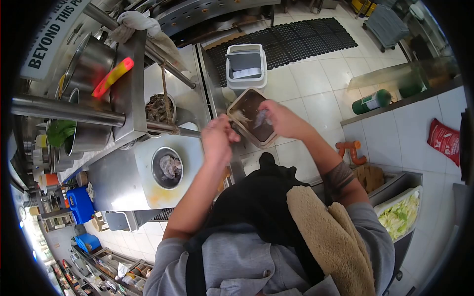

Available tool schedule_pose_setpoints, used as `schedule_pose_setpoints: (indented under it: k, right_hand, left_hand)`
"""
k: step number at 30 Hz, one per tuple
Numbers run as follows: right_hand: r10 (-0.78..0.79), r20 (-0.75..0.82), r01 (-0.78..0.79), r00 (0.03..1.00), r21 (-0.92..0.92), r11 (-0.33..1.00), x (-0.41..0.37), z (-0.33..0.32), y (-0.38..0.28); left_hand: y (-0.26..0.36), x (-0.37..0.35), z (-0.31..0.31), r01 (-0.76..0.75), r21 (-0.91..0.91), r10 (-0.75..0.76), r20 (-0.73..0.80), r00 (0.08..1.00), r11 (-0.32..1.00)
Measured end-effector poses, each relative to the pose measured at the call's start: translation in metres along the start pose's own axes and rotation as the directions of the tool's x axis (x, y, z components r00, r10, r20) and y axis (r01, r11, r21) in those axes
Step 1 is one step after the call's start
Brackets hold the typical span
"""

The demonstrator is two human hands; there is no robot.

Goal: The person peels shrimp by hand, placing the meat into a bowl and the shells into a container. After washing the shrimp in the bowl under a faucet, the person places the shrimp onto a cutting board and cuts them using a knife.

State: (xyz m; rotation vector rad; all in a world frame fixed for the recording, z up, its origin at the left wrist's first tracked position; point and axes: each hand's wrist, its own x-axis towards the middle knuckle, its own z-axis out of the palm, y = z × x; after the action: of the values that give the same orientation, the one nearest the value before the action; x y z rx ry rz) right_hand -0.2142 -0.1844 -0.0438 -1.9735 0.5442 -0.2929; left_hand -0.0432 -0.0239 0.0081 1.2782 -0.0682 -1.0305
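My right hand (285, 120) is over a brown rectangular bin (272, 139), its fingers pinched on a greyish, translucent piece (261, 118) that looks like a shrimp. Curled at the bin's left rim is my left hand (218, 139); whatever its fingers hold, if anything, is hidden. Pale scraps (241, 116) like shells show inside the bin. To the left, a steel bowl (155, 170) with pale, peeled-looking shrimp (170, 166) stands on a white cutting board (191, 169). Behind it, a round container holds dark, unpeeled-looking shrimp (159, 108).
A white lidded bin (264, 76) stands beyond the brown bin, before a black rubber mat (311, 42). A steel shelf (129, 98) with pots overhangs the counter at left. Chopped lettuce (399, 219) fills a tub at right, and a green cylinder (371, 101) lies farther off.
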Motion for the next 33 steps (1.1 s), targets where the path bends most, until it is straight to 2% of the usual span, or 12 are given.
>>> schedule_pose_setpoints:
  k: [2, 8, 10, 11, 13, 16, 19, 21, 23, 27, 31, 33]
  right_hand:
    - [0.093, -0.035, -0.092, 0.995, 0.018, 0.996, -0.008, -0.017, 0.017]
    - [0.226, -0.104, -0.177, 0.969, 0.350, 0.920, -0.015, -0.029, 0.023]
    - [0.173, -0.131, -0.089, 0.976, 0.486, 0.870, -0.010, -0.022, 0.021]
    - [0.169, -0.134, -0.086, 0.976, 0.479, 0.874, -0.007, -0.021, 0.018]
    - [0.145, -0.119, -0.068, 0.982, 0.491, 0.869, -0.005, -0.013, 0.013]
    - [0.081, -0.073, -0.036, 0.994, 0.477, 0.878, 0.002, -0.004, 0.008]
    - [0.137, 0.044, -0.142, 0.990, 0.455, 0.879, 0.005, -0.002, -0.013]
    - [0.162, 0.093, -0.187, 0.982, 0.482, 0.856, 0.009, 0.007, -0.004]
    - [0.185, 0.000, -0.162, 0.983, 0.482, 0.861, 0.014, 0.015, 0.009]
    - [0.279, -0.038, -0.234, 0.960, 0.442, 0.866, 0.033, 0.034, 0.024]
    - [0.344, -0.334, -0.277, 0.878, 0.231, 0.932, 0.072, 0.046, 0.008]
    - [0.220, -0.458, -0.424, 0.861, -0.410, 0.808, 0.093, 0.045, 0.020]
  left_hand:
    - [0.022, 0.011, -0.011, -0.061, -0.035, 0.060, -0.027, 0.998, 0.998]
    - [0.001, 0.077, -0.014, -0.067, 0.447, 0.025, 0.099, 0.995, 0.892]
    - [-0.022, 0.100, -0.007, -0.353, 0.876, 0.203, 0.300, 0.932, 0.328]
    - [-0.029, 0.097, 0.000, -0.359, 0.873, 0.208, 0.304, 0.930, 0.331]
    - [-0.023, 0.061, 0.024, -0.154, 0.555, -0.049, 0.334, 0.941, 0.818]
    - [-0.014, 0.042, 0.031, -0.212, 0.601, -0.162, 0.506, 0.847, 0.770]
    - [0.000, 0.025, 0.010, -0.335, 0.723, -0.020, 0.434, 0.901, 0.605]
    - [0.020, 0.000, -0.021, -0.264, 0.760, -0.023, 0.344, 0.939, 0.594]
    - [0.041, -0.029, -0.066, -0.320, 0.778, 0.069, 0.338, 0.939, 0.540]
    - [0.059, -0.077, -0.174, -0.242, 0.736, 0.294, 0.061, 0.954, 0.632]
    - [0.068, -0.081, -0.258, -0.067, 0.696, 0.210, -0.123, 0.970, 0.715]
    - [0.067, -0.075, -0.279, 0.153, 0.985, 0.450, -0.102, 0.887, -0.078]
